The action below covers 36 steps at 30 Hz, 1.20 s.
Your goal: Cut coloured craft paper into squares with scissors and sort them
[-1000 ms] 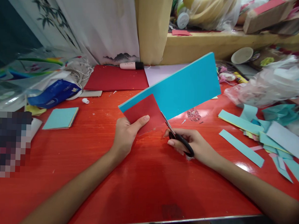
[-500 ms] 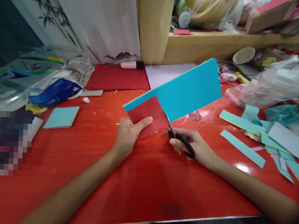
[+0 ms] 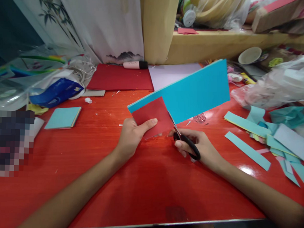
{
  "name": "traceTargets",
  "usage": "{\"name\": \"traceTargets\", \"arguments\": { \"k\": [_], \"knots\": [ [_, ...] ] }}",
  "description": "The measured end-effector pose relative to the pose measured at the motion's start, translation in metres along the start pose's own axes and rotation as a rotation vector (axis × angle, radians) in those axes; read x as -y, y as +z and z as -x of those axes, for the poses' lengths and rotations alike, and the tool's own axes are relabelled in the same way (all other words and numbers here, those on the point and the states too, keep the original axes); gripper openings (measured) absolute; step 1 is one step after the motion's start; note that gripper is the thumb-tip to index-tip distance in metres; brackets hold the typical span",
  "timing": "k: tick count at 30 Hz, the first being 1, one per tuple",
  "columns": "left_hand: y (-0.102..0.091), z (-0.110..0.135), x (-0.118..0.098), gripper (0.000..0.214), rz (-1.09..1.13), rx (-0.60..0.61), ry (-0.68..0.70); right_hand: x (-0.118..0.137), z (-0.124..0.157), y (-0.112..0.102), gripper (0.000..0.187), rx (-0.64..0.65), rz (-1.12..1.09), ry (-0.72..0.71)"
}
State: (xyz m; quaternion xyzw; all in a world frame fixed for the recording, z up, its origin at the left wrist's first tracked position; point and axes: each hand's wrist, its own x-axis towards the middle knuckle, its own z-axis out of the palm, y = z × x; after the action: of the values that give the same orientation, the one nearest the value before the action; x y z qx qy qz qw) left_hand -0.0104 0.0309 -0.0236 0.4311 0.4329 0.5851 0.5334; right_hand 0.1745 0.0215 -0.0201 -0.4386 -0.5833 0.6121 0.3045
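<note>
My left hand is closed, its thumb pressing a red paper square flat against a long blue paper strip. The strip slants up to the right, above the table. Wrapped round the black handles of a pair of scissors is my right hand. The blades lie along the right edge of the red square, at the lower edge of the blue paper. How far the blades are apart is hard to see. The fingers behind the papers are hidden.
Light blue paper scraps lie at the right, below a clear plastic bag. A stack of light blue squares is at the left. Behind are red sheets, a lilac sheet and a pink marker. A blue packet lies back left.
Both hands, the papers and the scissors appear slightly further right in the view, which has itself shifted a little. The hold on paper and scissors is the same.
</note>
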Motion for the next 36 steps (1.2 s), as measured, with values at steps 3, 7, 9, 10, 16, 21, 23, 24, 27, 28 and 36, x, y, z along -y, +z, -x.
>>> {"name": "traceTargets", "arguments": {
  "k": [3,7,9,10,16,21,23,24,27,28,36],
  "knots": [
    [0.0000,0.0002,0.0016,0.012,-0.008,0.008,-0.004,0.0003,0.0003,0.0000,0.029,0.003,0.010,-0.011],
    [-0.0006,-0.0002,0.0037,0.014,-0.008,0.007,-0.018,-0.0004,-0.0002,0.0002,0.024,-0.001,0.041,-0.021],
    [-0.0007,-0.0003,0.0039,0.014,-0.005,0.000,-0.023,-0.0011,-0.0009,0.0006,0.024,-0.011,0.045,-0.020],
    [-0.0006,-0.0002,0.0039,0.013,-0.005,-0.005,-0.024,-0.0013,-0.0012,0.0009,0.024,-0.014,0.044,-0.015],
    [-0.0006,0.0015,0.0044,0.014,0.009,0.027,-0.070,0.0012,-0.0008,0.0021,0.027,-0.047,0.024,0.053],
    [-0.0013,0.0018,0.0056,0.014,0.014,0.031,-0.063,0.0013,0.0010,0.0017,0.024,-0.030,0.067,0.017],
    [-0.0013,0.0018,0.0054,0.013,0.014,0.026,-0.064,0.0004,0.0009,0.0022,0.024,-0.033,0.069,0.012],
    [-0.0013,0.0018,0.0052,0.013,0.013,0.027,-0.068,0.0001,0.0006,0.0025,0.024,-0.038,0.065,0.019],
    [-0.0010,0.0025,0.0051,0.013,0.007,0.034,-0.080,0.0001,-0.0004,0.0035,0.026,-0.056,0.035,0.055],
    [-0.0008,0.0028,0.0052,0.014,0.004,0.038,-0.087,0.0005,-0.0006,0.0037,0.027,-0.062,0.027,0.059],
    [0.0000,0.0035,0.0054,0.017,-0.013,0.052,-0.110,0.0028,0.0007,0.0055,0.034,-0.083,0.027,0.033]
  ]
}}
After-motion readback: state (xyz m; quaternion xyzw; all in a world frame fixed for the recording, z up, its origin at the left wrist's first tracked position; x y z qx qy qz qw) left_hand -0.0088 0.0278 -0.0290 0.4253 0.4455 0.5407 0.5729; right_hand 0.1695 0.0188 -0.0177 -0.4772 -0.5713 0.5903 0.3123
